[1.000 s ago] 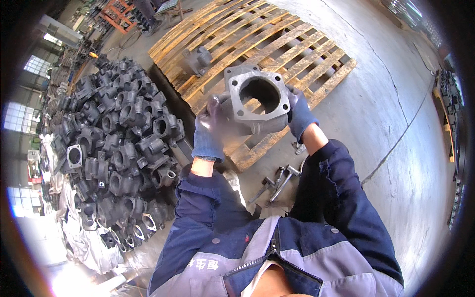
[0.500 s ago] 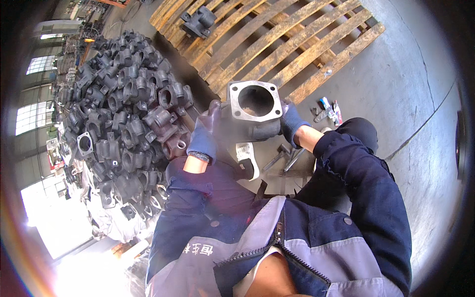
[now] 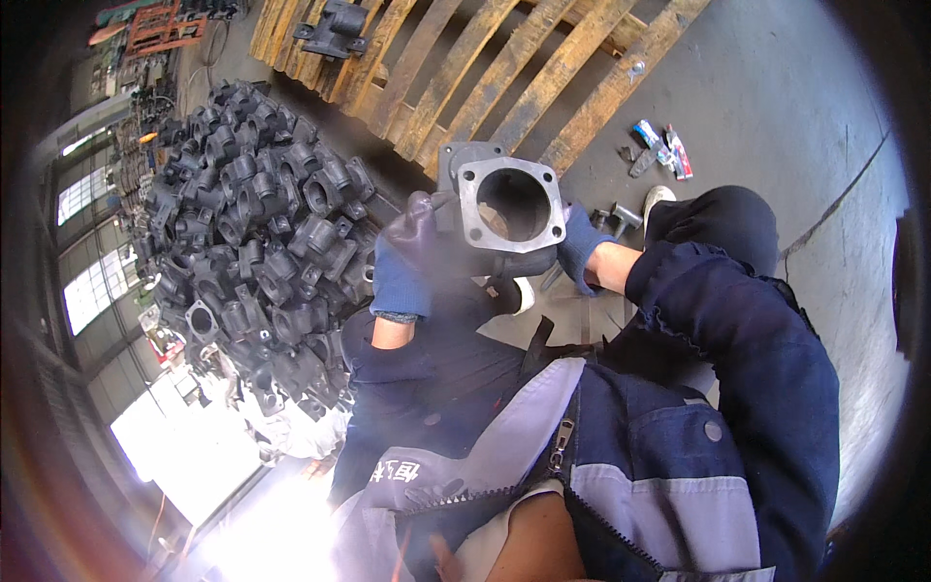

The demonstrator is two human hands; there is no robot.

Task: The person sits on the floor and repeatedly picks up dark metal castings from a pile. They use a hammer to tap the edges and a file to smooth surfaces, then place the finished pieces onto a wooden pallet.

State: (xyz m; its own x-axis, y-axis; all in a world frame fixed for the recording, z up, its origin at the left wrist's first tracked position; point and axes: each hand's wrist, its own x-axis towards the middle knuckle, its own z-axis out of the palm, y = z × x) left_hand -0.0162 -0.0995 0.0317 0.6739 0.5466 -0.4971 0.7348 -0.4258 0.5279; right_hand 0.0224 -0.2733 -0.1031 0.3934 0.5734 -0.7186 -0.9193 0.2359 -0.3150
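Observation:
A dark grey metal casting [image 3: 473, 206] is held up in front of my lap between both hands. Its pale machined square flange faces me, with a large round bore and a bolt hole at each corner; a second, darker flange shows behind it. My left hand [image 3: 405, 254], in a blue glove with a dark coated palm, grips the casting's left side. On the opposite side, my right hand [image 3: 583, 244], also in a blue glove, is closed against the casting, its fingertips mostly hidden behind it.
A large heap of similar dark castings [image 3: 254, 228] lies to my left. Ahead stands a slatted wooden pallet [image 3: 465, 82] bearing one casting [image 3: 336, 31]. Metal tools [image 3: 623, 219] lie by my right shoe [image 3: 658, 202], with small colourful packets [image 3: 664, 147] beyond on the concrete.
The view has shifted and turned, moving pallet and heap within it. The casting has tilted slightly, showing more of its rear flange. Both hands still hold it.

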